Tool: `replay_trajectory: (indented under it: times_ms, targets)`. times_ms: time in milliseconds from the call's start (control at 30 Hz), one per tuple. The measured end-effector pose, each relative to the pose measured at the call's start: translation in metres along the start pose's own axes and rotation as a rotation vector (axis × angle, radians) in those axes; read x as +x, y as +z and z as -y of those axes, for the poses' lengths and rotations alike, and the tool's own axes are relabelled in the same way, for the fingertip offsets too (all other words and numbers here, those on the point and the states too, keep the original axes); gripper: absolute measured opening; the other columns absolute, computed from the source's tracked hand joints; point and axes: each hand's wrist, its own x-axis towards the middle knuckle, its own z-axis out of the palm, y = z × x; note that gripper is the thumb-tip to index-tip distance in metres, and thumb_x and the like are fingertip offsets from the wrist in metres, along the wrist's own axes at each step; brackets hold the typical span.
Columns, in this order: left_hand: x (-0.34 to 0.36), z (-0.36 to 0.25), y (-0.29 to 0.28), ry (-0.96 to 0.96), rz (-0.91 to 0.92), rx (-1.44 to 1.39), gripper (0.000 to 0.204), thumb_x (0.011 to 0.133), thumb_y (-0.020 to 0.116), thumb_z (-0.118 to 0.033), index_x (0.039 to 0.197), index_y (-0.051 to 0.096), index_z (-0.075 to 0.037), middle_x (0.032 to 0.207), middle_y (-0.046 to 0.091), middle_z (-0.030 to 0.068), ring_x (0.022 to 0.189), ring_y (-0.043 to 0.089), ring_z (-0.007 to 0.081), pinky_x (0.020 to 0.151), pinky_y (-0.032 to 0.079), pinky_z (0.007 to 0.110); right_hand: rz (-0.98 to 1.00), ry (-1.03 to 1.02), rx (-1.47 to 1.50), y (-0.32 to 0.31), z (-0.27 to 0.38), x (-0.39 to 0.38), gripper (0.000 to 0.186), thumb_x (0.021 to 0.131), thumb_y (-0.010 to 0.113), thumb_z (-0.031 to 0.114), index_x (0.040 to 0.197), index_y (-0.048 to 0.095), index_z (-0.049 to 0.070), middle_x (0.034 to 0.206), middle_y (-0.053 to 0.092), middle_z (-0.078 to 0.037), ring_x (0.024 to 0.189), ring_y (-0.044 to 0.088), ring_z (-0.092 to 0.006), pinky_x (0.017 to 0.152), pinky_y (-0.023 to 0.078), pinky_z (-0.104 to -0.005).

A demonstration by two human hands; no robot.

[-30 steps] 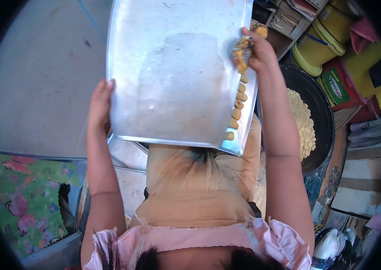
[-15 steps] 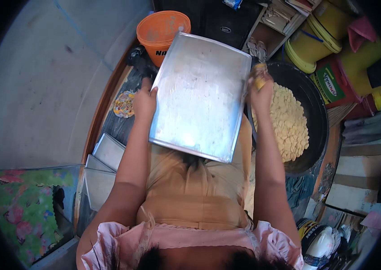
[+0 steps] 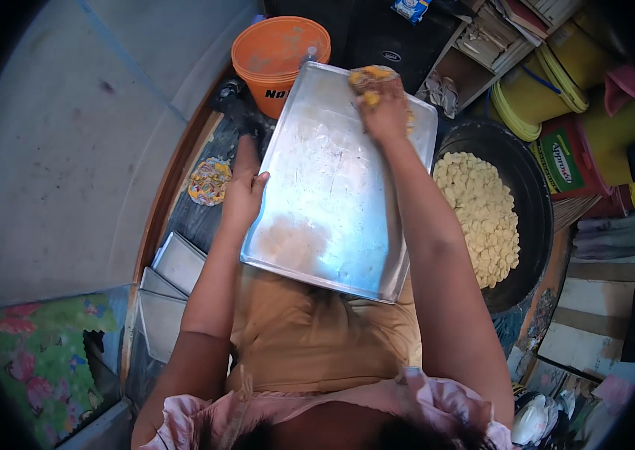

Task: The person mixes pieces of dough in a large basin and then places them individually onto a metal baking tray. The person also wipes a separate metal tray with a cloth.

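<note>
Silver, rectangular, rimmed metal tray (image 3: 317,195) slants over the lap of a person in tan trousers (image 3: 310,337); whether it rests on the legs, can't tell. Off its right edge: a deep round black basin (image 3: 535,225). Past the far left corner, a round orange plastic bucket (image 3: 287,45); out from the near left corner, flat grey metal sheets (image 3: 163,307). L hand (image 3: 244,191) is clamped on the tray's left edge, same as ½ sec ago, thumb over the rim, fingers hidden below. R hand (image 3: 385,118), then at the right edge, is now over the upturned face, closed on a bunched yellow-brown patterned cloth (image 3: 377,77) btwn mid far edge and far right corner. Upshot, by our read: the rubbing's gone from rim to face. A brownish patch, stain or reflection unclear, shows toward the near left corner. Smallest: a round multicoloured pad (image 3: 210,181) left of the tray; pale-yellow lumps (image 3: 478,217) heaped in the basin.
</note>
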Motion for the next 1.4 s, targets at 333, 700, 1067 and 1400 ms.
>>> replay_trajectory:
  times_ms: [333,700,1067,1400]
  targets:
    - [0.001,0.015,0.005,0.033,0.016,-0.016,0.026,0.097,0.050,-0.019,0.111,0.065,-0.003,0.098,0.065,0.0270,0.095,0.063,0.0431,0.080,0.050,0.045,0.600,-0.562,0.214,0.012,0.035,-0.078,0.036,0.087,0.057,0.020,0.121,0.062,0.007,0.120,0.061,-0.015,0.118,0.049,-0.0346,0.100,0.039,-0.0443]
    - [0.000,0.011,0.004,0.172,-0.111,-0.064,0.029,0.093,0.059,-0.024,0.110,0.065,-0.001,0.083,0.067,0.0228,0.079,0.066,0.0399,0.069,0.051,0.045,0.333,-0.592,0.182,0.067,0.078,-0.036,0.038,0.083,0.053,0.017,0.120,0.062,0.011,0.125,0.057,-0.012,0.113,0.054,-0.0304,0.099,0.037,-0.0435]
    - [-0.001,0.004,0.005,0.028,-0.093,-0.119,0.026,0.089,0.065,-0.025,0.102,0.067,-0.002,0.072,0.066,0.0197,0.067,0.067,0.0339,0.062,0.051,0.039,-0.039,-0.239,-0.184,-0.067,-0.119,-0.130,0.055,0.088,0.062,0.036,0.131,0.050,0.004,0.133,0.047,-0.018,0.111,0.045,-0.0397,0.095,0.037,-0.0466]
    - [0.004,0.015,0.007,0.141,-0.063,-0.338,0.029,0.094,0.059,-0.023,0.108,0.066,0.001,0.092,0.070,0.0188,0.085,0.069,0.0250,0.077,0.051,0.033,0.508,-0.555,0.115,-0.048,0.032,-0.211,0.043,0.081,0.052,0.015,0.124,0.058,0.010,0.120,0.057,-0.010,0.112,0.051,-0.0275,0.093,0.037,-0.0427]
